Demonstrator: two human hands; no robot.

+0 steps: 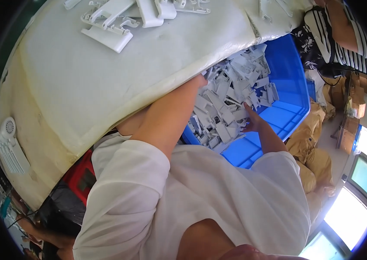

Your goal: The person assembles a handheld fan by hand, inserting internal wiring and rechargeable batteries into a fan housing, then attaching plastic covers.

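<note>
A blue plastic bin stands against the table edge, heaped with white plastic parts. My right hand is down in the bin at the right side of the heap, its fingers spread and touching or close to the parts. No part is plainly in its grip. Near the table's edge, at the far left of the heap, is my left hand. Its fingers are mostly hidden, so what they hold, if anything, does not show.
The padded, film-covered table carries a pile of larger white plastic parts at the back. A small white fan lies at its left edge. Another person in a striped top is at the far right, near brown sacks.
</note>
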